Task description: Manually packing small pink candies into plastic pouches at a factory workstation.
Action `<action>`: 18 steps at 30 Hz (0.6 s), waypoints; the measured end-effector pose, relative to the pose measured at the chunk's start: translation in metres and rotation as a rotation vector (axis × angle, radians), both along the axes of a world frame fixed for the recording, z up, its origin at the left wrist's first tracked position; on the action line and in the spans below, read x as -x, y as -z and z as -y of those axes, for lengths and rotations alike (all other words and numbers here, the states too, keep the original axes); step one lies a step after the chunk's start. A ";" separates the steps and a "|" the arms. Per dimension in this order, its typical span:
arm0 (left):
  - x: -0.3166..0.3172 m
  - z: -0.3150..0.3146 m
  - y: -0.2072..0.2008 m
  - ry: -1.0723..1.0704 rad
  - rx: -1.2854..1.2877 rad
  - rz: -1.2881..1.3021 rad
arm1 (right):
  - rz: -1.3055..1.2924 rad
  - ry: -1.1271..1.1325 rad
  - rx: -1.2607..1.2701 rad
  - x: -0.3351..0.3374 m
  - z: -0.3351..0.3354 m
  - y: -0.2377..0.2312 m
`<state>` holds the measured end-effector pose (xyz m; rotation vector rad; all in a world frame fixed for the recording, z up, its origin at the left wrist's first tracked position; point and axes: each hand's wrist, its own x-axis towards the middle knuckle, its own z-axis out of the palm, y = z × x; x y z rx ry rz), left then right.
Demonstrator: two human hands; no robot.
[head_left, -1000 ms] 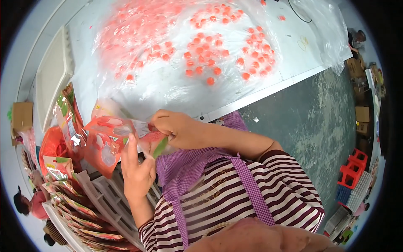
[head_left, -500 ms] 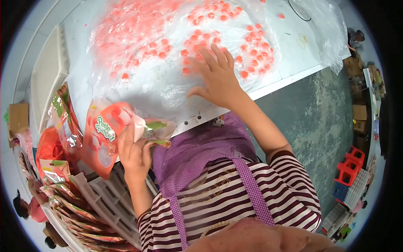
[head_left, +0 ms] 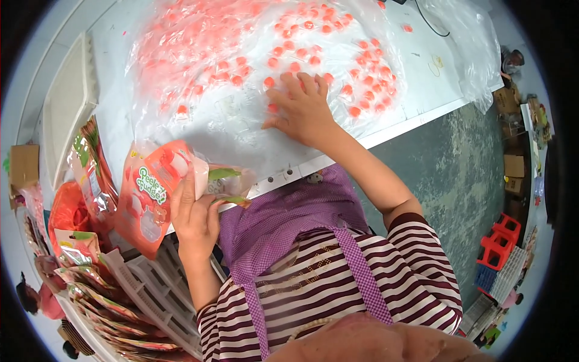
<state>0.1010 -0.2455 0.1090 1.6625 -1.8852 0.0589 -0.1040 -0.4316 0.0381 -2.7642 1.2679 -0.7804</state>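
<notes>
Red pieces [head_left: 294, 66] below the right hand [head_left: 301, 114], printed pouch [head_left: 145, 208] in the left hand [head_left: 194, 220]

Fingers spread and slightly bent, the right hand hangs over the middle cluster of pieces, which lie on clear plastic [head_left: 335, 48] across the pale worktop [head_left: 422, 90]; whether its fingertips touch them I cannot tell. At the worktop's front edge, the left hand pinches the coral pouch by its right side, and clear, green-marked packaging [head_left: 224, 174] juts out past the fingers. Another cluster sits to the right of the right hand, and more pieces crowd together at the far left. Beside the purple apron [head_left: 295, 202] stands a white crate [head_left: 154, 280], with a row of pouches [head_left: 114, 304] next to it.
</notes>
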 end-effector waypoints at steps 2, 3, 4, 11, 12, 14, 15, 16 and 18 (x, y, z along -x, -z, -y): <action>-0.001 0.001 -0.003 -0.006 -0.006 0.002 | 0.042 0.008 -0.012 -0.002 0.001 -0.005; -0.003 0.002 -0.004 0.008 0.009 0.005 | 0.043 -0.003 0.006 -0.003 0.002 -0.006; -0.004 0.003 -0.005 0.022 0.025 0.009 | 0.044 -0.014 0.024 -0.004 0.003 -0.006; -0.004 0.016 -0.018 0.040 0.055 0.019 | -0.071 -0.022 0.024 -0.003 -0.001 -0.001; -0.003 0.018 -0.020 0.023 0.034 0.052 | -0.082 -0.032 0.031 -0.003 -0.003 -0.002; 0.000 0.025 -0.025 0.007 0.014 0.086 | -0.092 -0.041 0.039 -0.003 -0.004 -0.002; 0.004 0.029 -0.028 -0.004 -0.034 0.087 | -0.084 -0.048 0.077 -0.002 -0.005 0.001; 0.007 0.033 -0.029 -0.014 -0.082 0.089 | -0.075 -0.055 0.116 -0.001 -0.005 0.003; 0.008 0.042 -0.023 0.005 -0.100 0.088 | -0.085 -0.056 0.112 0.000 -0.005 0.003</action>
